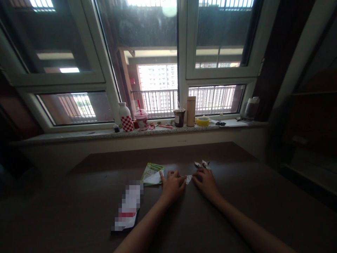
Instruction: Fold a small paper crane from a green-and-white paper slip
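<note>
Hands (pixel 173 186) flanking scrap (pixel 189 179), forearms (pixel 151 218) slanted inward

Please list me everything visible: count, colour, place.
Paper piece: 1, white, table centre
Packet: 1, green-white, table left
Pixelated item: 1, mostly white, table left
Small pieces: count unclear, mixed, table right
Table: 1, brown, foreground
Sill: 1, speckled grey, behind
Window: 1, pale, behind
Bottle: 1, red-white, sill
Cups: 2, pink and dark, sill
Flask: 1, beige, sill
Tape: 1, yellow, sill
Scissors: 1, black, sill
Other items: several, mixed, sill
Left hand, right hand: 2, bare, at paper
</note>
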`<action>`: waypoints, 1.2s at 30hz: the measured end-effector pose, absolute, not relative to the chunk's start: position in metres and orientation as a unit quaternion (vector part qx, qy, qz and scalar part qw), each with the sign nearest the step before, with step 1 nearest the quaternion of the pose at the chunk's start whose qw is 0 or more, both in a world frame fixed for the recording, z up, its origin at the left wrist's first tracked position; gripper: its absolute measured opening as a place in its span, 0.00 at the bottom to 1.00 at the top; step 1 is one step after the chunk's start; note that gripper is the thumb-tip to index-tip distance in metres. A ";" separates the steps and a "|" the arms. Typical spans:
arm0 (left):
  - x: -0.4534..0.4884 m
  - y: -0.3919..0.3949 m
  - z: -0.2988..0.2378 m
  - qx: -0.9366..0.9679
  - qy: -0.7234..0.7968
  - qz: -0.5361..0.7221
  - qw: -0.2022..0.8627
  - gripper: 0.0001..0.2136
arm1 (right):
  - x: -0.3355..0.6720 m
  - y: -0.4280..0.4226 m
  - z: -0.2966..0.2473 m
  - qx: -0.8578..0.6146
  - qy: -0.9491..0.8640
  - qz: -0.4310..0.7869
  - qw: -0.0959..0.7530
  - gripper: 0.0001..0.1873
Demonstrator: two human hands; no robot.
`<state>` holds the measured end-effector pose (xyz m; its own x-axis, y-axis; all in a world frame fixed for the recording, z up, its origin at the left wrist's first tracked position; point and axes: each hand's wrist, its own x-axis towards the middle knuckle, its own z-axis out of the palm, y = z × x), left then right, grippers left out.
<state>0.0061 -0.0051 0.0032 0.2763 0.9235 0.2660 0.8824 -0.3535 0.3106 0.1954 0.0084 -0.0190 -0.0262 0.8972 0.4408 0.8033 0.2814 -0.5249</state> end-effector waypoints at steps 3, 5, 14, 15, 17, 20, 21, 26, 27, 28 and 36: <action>0.006 -0.005 0.003 0.799 0.566 0.200 0.046 0.14 | 0.196 0.007 -0.020 -0.576 -0.727 0.083 0.366 0.09; 0.006 -0.004 0.002 0.800 0.566 0.197 0.041 0.14 | 0.195 0.006 -0.019 -0.560 -0.742 0.095 0.358 0.07; 0.007 -0.005 0.005 0.798 0.570 0.191 0.035 0.14 | 0.192 0.001 -0.011 -0.593 -0.732 0.076 0.326 0.07; 0.008 -0.005 0.005 0.798 0.571 0.192 0.035 0.14 | 0.192 0.000 -0.010 -0.604 -0.726 0.070 0.321 0.07; 0.008 -0.005 0.005 0.796 0.572 0.194 0.037 0.13 | 0.191 -0.001 -0.007 -0.624 -0.713 0.055 0.314 0.09; 0.008 -0.004 0.004 0.797 0.571 0.193 0.040 0.14 | 0.191 -0.001 -0.005 -0.651 -0.695 0.036 0.302 0.10; 0.008 -0.004 0.004 0.797 0.571 0.192 0.040 0.14 | 0.191 -0.001 -0.004 -0.659 -0.690 0.029 0.297 0.10; 0.007 -0.003 0.003 0.798 0.569 0.195 0.041 0.14 | 0.191 0.000 -0.005 -0.679 -0.682 0.002 0.272 0.11; 0.007 -0.003 0.003 0.798 0.569 0.196 0.041 0.14 | 0.191 0.000 -0.005 -0.680 -0.682 -0.003 0.269 0.11; 0.007 -0.003 0.003 0.798 0.568 0.198 0.040 0.14 | 0.191 0.001 -0.006 -0.682 -0.681 -0.008 0.267 0.12; 0.007 -0.005 0.004 0.797 0.571 0.191 0.042 0.14 | 0.193 0.005 -0.011 -0.659 -0.693 -0.006 0.291 0.11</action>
